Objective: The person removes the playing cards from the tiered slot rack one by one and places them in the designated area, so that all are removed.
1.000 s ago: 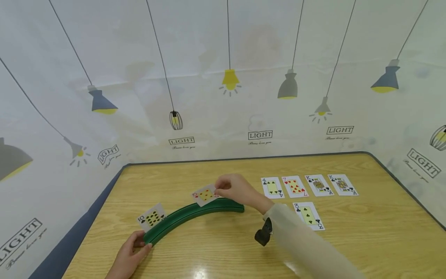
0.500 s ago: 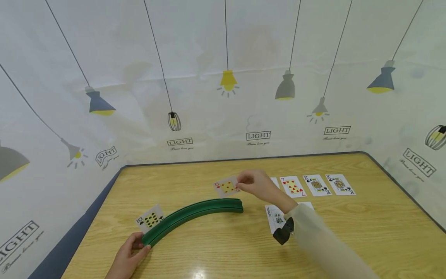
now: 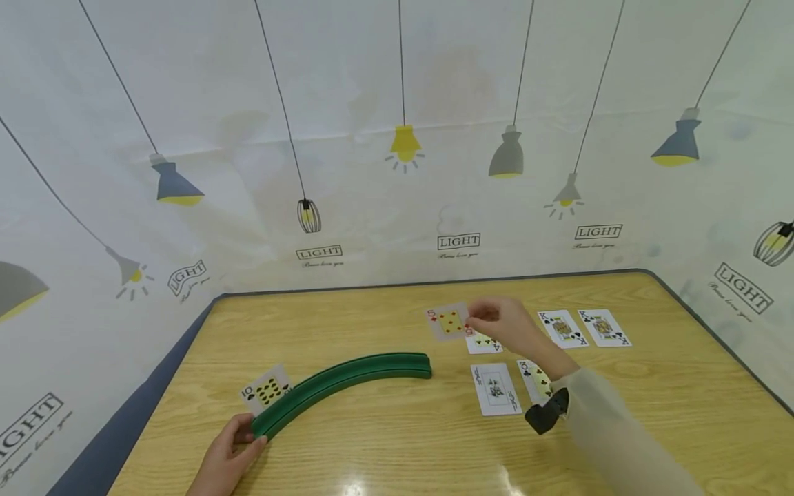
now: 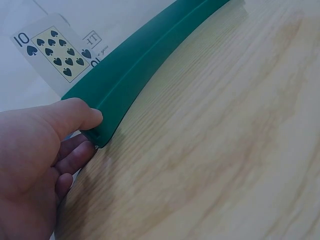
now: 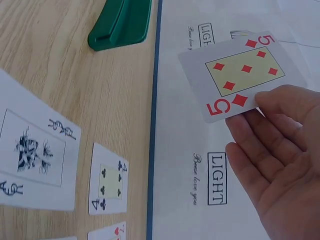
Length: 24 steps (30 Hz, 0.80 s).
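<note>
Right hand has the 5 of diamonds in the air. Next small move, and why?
Probably lower the 5 of diamonds face-up onto bare table left of the 4 of clubs. The right hand pinches it above the laid-out row; the left hand holds the green card rack.

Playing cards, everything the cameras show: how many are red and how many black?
Red playing cards: 2, five of diamonds in the right hand, seven of hearts.
Black playing cards: 6, ten of spades, four of clubs, three of clubs, two kings, one black-printed picture card.
Total: 8.
</note>
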Motion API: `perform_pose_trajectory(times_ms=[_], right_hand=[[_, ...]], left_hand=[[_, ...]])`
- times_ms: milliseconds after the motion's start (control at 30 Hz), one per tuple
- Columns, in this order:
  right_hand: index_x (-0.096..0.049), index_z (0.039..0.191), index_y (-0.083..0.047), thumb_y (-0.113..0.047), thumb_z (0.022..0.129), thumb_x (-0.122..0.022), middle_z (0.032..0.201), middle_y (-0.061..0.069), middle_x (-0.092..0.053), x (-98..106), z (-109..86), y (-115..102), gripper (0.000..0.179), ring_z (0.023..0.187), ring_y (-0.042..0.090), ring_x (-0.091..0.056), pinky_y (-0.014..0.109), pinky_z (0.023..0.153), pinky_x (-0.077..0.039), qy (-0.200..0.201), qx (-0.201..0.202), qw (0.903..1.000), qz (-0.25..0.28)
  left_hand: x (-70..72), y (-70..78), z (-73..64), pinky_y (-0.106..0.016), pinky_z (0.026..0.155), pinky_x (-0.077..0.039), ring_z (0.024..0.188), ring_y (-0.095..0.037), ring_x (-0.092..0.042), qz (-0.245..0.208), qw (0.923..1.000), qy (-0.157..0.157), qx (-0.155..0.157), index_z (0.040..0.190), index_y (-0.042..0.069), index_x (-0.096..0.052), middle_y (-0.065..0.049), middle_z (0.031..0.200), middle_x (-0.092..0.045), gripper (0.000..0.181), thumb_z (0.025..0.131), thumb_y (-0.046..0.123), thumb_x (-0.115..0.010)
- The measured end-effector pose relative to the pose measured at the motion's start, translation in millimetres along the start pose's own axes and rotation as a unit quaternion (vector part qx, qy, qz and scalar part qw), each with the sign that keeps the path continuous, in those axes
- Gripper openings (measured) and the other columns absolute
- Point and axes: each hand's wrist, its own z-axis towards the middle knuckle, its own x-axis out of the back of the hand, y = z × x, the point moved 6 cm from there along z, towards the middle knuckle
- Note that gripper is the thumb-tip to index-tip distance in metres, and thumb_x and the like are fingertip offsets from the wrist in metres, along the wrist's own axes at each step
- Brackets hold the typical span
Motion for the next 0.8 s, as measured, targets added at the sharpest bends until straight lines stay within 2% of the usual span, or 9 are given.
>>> perform_pose_trajectory(times_ms=[200,500,667,800], right_hand=[[-0.065,0.100,0.000,-0.014,0.087,-0.064,0.090,0.008,-0.064,25.9,-11.4,17.7,0.018,0.082,0.020,-0.061,0.032,0.070,-0.049,0.030,-0.016,0.9992,-0.020],[-0.064,0.104,0.000,-0.019,0.089,-0.061,0.093,0.011,-0.064,60.3,-39.2,42.9,0.024,0.081,0.022,-0.060,0.030,0.067,-0.049,0.063,-0.042,0.9962,-0.044],[-0.062,0.108,0.002,-0.021,0.090,-0.060,0.095,0.014,-0.064,78.9,-57.2,58.4,0.029,0.079,0.018,-0.059,0.029,0.063,-0.048,0.084,-0.059,0.9922,-0.070],[-0.062,0.107,0.004,-0.021,0.091,-0.059,0.098,0.016,-0.063,91.7,-70.3,72.3,0.030,0.079,0.014,-0.057,0.025,0.063,-0.047,0.102,-0.077,0.9855,-0.111]], left_hand=[[0.4,0.4,0.0,-0.035,0.076,-0.045,0.091,-0.021,-0.051,0.000,1.0000,-0.001,-0.003,0.124,-0.008,-0.041,-0.017,0.109,-0.054,0.044,0.090,0.013,-0.060],[0.0,0.2,-0.2,-0.036,0.076,-0.045,0.092,-0.022,-0.050,-0.002,1.0000,-0.002,0.003,0.125,-0.008,-0.041,-0.017,0.109,-0.054,0.045,0.090,0.014,-0.059],[0.3,0.8,-0.9,-0.036,0.076,-0.045,0.093,-0.023,-0.051,0.001,1.0000,-0.004,0.007,0.125,-0.008,-0.041,-0.016,0.109,-0.054,0.045,0.090,0.014,-0.059],[0.5,1.0,-1.4,-0.036,0.076,-0.044,0.092,-0.023,-0.051,0.003,1.0000,-0.004,0.008,0.124,-0.008,-0.041,-0.016,0.108,-0.054,0.045,0.090,0.014,-0.059]])
